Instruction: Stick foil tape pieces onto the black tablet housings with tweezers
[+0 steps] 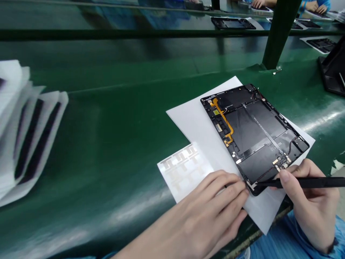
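A black tablet housing (258,126), its inside exposed, lies on white paper (185,111). It bears an orange flex cable (223,117), a grey ribbon cable (265,131) and a small circuit board (281,162). My left hand (210,212) is closed, bent fingertips against the housing's near corner; its grip is partly hidden. Black tweezers (312,182) are pinched in my right hand (315,205), their tip beside a small silvery tape piece (252,186) in that corner. A sticker sheet (180,167) with pale grey pieces lies partly under my left hand.
Stacked white sheets or sleeves with dark strips (35,136) stand at the left. A green post (280,36) rises behind the housing, near a black stand (332,68). More housings (233,23) lie across the bench, where co-workers' hands (314,6) show.
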A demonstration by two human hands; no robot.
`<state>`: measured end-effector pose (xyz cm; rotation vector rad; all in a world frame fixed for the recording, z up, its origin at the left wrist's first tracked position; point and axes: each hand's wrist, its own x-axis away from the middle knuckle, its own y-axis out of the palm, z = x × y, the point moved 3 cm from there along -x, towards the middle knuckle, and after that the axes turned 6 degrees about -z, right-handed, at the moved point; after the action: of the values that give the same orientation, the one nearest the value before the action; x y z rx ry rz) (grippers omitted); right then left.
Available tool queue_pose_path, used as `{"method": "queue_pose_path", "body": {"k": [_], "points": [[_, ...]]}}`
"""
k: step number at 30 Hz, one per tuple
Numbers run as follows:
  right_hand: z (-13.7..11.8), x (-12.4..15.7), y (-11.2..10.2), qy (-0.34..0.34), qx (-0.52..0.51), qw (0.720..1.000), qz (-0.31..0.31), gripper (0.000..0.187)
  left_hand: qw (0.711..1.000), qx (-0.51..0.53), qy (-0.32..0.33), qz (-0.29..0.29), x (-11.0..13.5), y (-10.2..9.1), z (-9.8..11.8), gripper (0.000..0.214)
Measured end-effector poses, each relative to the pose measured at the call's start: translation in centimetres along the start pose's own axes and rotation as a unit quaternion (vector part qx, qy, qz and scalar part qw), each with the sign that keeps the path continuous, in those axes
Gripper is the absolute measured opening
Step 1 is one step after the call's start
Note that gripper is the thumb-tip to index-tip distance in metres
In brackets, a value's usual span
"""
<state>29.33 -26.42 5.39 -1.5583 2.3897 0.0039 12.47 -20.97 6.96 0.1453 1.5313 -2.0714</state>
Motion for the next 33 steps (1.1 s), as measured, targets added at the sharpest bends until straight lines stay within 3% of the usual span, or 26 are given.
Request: {"method": "queue_pose_path", "body": {"k": [9, 12, 17, 20, 26, 31, 33], "points": [[0.1, 0.3, 0.5, 0.010, 0.002, 1.000, 0.000, 0.022, 0.999, 0.014, -0.018, -0.028, 0.3, -0.1, 0.1, 0.027], [-0.2, 0.5, 0.5, 0.029, 0.004, 1.000, 0.007, 0.024, 1.000, 0.016, -0.009, 0.003, 0.4, 0.0, 0.0, 0.029], [-0.4, 0.6, 0.6, 0.039, 0.009, 0.999, 0.013, 0.026, 1.000, 0.019, -0.011, -0.011, 0.4, 0.6, -0.2, 0.029], [-0.5, 0.6, 0.6, 0.042, 0.018, 0.999, 0.012, 0.027, 1.000, 0.013, -0.007, 0.009, 0.5, 0.0, -0.1, 0.030], [-0.5, 0.8, 0.7, 0.053, 0.016, 0.998, 0.014, 0.027, 1.000, 0.012, -0.010, -0.025, 0.6, -0.4, -0.1, 0.026], [-0.5, 0.8, 0.5, 0.048, 0.019, 0.999, -0.009, 0.026, 0.999, 0.022, -0.029, 0.011, 0.7, 0.4, -0.2, 0.030], [-0.6, 0.6, 0.3, 0.040, 0.019, 0.998, -0.032, 0.022, 0.999, 0.028, -0.033, -0.002, 0.7, 0.6, -0.1, 0.031]]}}
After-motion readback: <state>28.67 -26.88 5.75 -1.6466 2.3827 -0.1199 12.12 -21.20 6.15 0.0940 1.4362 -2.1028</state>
